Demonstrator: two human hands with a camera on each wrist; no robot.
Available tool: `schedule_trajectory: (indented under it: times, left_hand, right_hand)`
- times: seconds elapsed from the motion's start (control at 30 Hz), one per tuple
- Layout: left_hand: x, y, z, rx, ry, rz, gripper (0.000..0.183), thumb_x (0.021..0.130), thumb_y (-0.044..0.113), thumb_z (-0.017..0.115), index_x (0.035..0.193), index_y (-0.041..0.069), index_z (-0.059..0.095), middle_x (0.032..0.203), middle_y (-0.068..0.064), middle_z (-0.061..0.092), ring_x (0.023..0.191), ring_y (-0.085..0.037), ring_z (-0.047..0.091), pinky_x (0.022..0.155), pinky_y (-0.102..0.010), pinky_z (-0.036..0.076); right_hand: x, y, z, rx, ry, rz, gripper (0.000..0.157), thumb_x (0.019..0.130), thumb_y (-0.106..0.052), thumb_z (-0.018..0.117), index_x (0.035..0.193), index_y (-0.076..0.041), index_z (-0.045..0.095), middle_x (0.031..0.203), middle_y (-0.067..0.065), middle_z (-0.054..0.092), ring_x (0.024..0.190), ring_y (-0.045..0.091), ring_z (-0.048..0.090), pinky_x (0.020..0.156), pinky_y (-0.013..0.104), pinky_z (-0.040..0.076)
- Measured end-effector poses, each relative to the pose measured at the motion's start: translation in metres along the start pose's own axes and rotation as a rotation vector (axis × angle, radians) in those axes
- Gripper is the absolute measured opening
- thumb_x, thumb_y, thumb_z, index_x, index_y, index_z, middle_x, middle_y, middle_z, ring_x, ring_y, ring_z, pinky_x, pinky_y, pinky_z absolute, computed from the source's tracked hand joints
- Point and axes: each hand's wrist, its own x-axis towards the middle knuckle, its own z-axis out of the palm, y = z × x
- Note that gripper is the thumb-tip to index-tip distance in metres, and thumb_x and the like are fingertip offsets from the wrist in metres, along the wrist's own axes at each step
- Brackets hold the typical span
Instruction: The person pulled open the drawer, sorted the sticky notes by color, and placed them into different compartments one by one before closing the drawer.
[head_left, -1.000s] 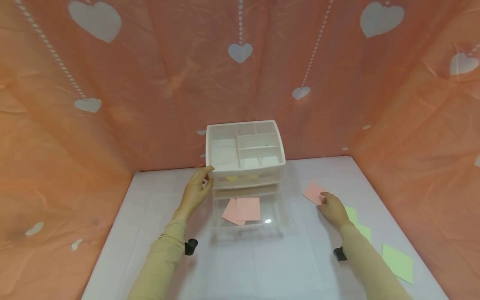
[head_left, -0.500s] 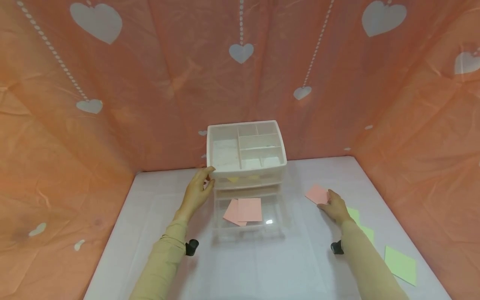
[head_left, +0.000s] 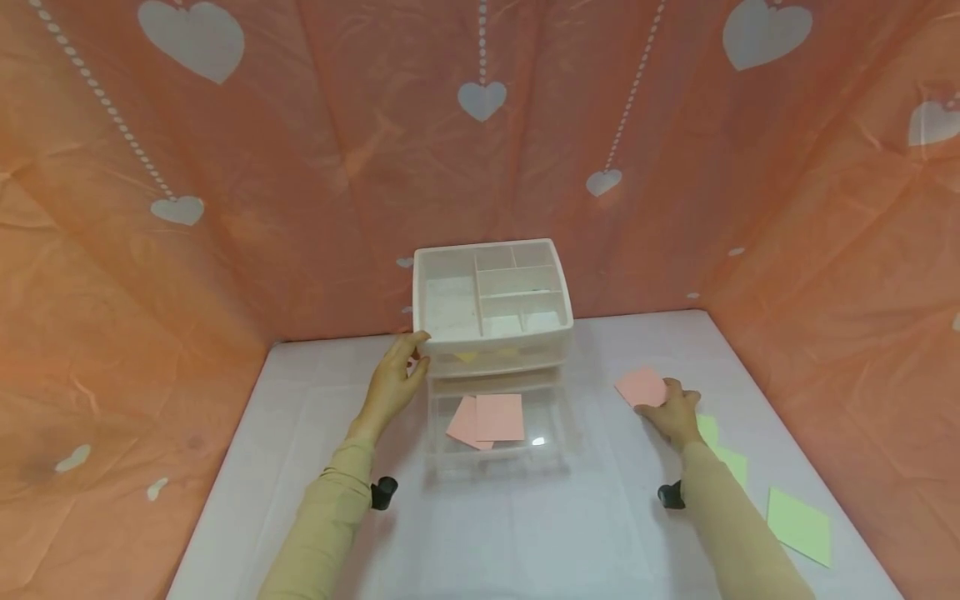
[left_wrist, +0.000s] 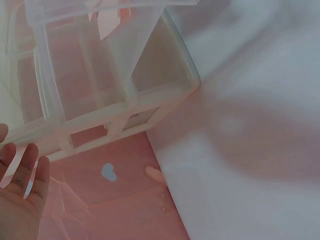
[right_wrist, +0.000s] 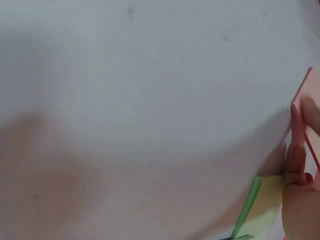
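A white drawer unit (head_left: 493,340) with a compartment tray on top stands at the back of the table. Its clear lower drawer (head_left: 551,437) is pulled out; two pink sticky-note pads (head_left: 500,417) lie overlapping in it. My left hand (head_left: 392,379) touches the unit's front left corner, fingertips at the top rim; in the left wrist view its fingers (left_wrist: 39,172) look loosely extended beside the frame. Off to the right, my right hand (head_left: 677,412) pinches a pink sticky-note pad (head_left: 640,386) between thumb and fingers. In the right wrist view this pad (right_wrist: 314,90) is tilted.
Several green sticky-note pads (head_left: 799,527) lie on the right of the white table (head_left: 570,542), some partly under the right forearm. Yellow pieces (head_left: 465,357) show through the upper drawer, which is pushed in. Orange cloth (head_left: 345,208) with hearts encloses the back and sides.
My right hand has closed its grip on the pink pad and tilted it, shifting it slightly right. The left hand stays at the unit's corner.
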Motion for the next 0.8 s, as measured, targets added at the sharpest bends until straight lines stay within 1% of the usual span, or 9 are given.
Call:
schedule_trajectory:
  times: [0.07, 0.13, 0.2, 0.23, 0.33, 0.43, 0.57, 0.67, 0.8]
  left_hand:
    - [0.0, 0.0, 0.0, -0.003, 0.001, -0.001, 0.036, 0.088, 0.005, 0.057, 0.123, 0.009, 0.052, 0.095, -0.012, 0.056, 0.088, -0.028, 0.056, 0.077, -0.04, 0.051]
    - [0.0, 0.001, 0.0, -0.006, 0.003, -0.002, 0.036, 0.088, 0.006, 0.057, 0.123, 0.009, 0.052, 0.095, -0.012, 0.056, 0.089, -0.029, 0.056, 0.077, -0.04, 0.051]
    - [0.0, 0.001, 0.0, -0.005, 0.007, -0.002, 0.035, 0.088, 0.006, 0.057, 0.123, 0.009, 0.052, 0.094, -0.011, 0.056, 0.088, -0.029, 0.056, 0.077, -0.04, 0.051]
    - [0.0, 0.001, 0.0, -0.005, 0.01, -0.003, 0.035, 0.088, 0.005, 0.057, 0.123, 0.01, 0.052, 0.094, -0.011, 0.056, 0.088, -0.029, 0.056, 0.076, -0.04, 0.051]
    - [0.0, 0.001, 0.0, -0.002, 0.014, -0.002, 0.035, 0.088, 0.005, 0.057, 0.122, 0.01, 0.053, 0.093, -0.011, 0.056, 0.087, -0.028, 0.056, 0.075, -0.04, 0.051]
    - [0.0, 0.001, 0.0, -0.007, 0.007, -0.007, 0.035, 0.089, 0.006, 0.057, 0.123, 0.01, 0.052, 0.093, -0.012, 0.056, 0.087, -0.03, 0.056, 0.076, -0.04, 0.051]
    - [0.0, 0.0, 0.0, -0.013, -0.007, -0.023, 0.035, 0.089, 0.007, 0.057, 0.124, 0.011, 0.052, 0.094, -0.012, 0.056, 0.088, -0.03, 0.056, 0.077, -0.04, 0.051]
    - [0.0, -0.001, 0.0, -0.012, -0.008, -0.024, 0.035, 0.089, 0.007, 0.057, 0.124, 0.011, 0.052, 0.094, -0.011, 0.056, 0.088, -0.029, 0.056, 0.078, -0.039, 0.051]
    - [0.0, -0.002, 0.001, -0.011, -0.002, -0.012, 0.035, 0.089, 0.006, 0.058, 0.123, 0.011, 0.052, 0.093, -0.011, 0.056, 0.087, -0.027, 0.056, 0.077, -0.039, 0.051]
  right_hand:
    - [0.0, 0.001, -0.001, 0.034, 0.028, 0.003, 0.061, 0.088, -0.017, 0.059, 0.136, 0.004, 0.029, 0.119, 0.035, 0.036, 0.098, 0.039, 0.048, 0.082, 0.048, 0.045]
    - [-0.001, 0.001, -0.003, 0.054, 0.052, 0.009, 0.05, 0.092, -0.017, 0.052, 0.136, 0.0, 0.034, 0.104, 0.027, 0.048, 0.081, 0.027, 0.055, 0.068, 0.036, 0.047]
    - [-0.002, 0.0, -0.005, 0.092, 0.058, 0.008, 0.044, 0.095, -0.016, 0.045, 0.136, -0.002, 0.037, 0.089, 0.018, 0.054, 0.068, 0.014, 0.056, 0.06, 0.027, 0.046]
    - [-0.003, -0.001, -0.006, 0.118, 0.058, 0.017, 0.043, 0.096, -0.016, 0.043, 0.137, -0.004, 0.038, 0.086, 0.013, 0.054, 0.064, 0.009, 0.055, 0.058, 0.023, 0.045]
    - [-0.006, -0.002, -0.009, 0.166, 0.078, 0.024, 0.041, 0.097, -0.018, 0.04, 0.137, -0.005, 0.04, 0.083, 0.006, 0.053, 0.06, 0.0, 0.053, 0.058, 0.016, 0.045]
    - [-0.009, -0.003, -0.013, 0.229, 0.112, 0.031, 0.042, 0.097, -0.019, 0.04, 0.137, -0.006, 0.041, 0.082, 0.001, 0.053, 0.061, -0.003, 0.053, 0.059, 0.015, 0.046]
    - [-0.014, -0.008, -0.018, 0.342, 0.139, 0.027, 0.042, 0.097, -0.021, 0.043, 0.138, -0.008, 0.042, 0.079, -0.006, 0.05, 0.063, -0.004, 0.053, 0.061, 0.014, 0.048]
    - [-0.018, -0.017, -0.022, 0.389, 0.14, -0.012, 0.043, 0.097, -0.021, 0.045, 0.138, -0.007, 0.041, 0.075, -0.011, 0.05, 0.065, -0.004, 0.053, 0.063, 0.014, 0.051]
    - [-0.027, -0.033, -0.025, 0.449, 0.119, -0.116, 0.044, 0.097, -0.021, 0.047, 0.137, -0.002, 0.04, 0.073, -0.014, 0.05, 0.065, -0.004, 0.055, 0.065, 0.013, 0.051]
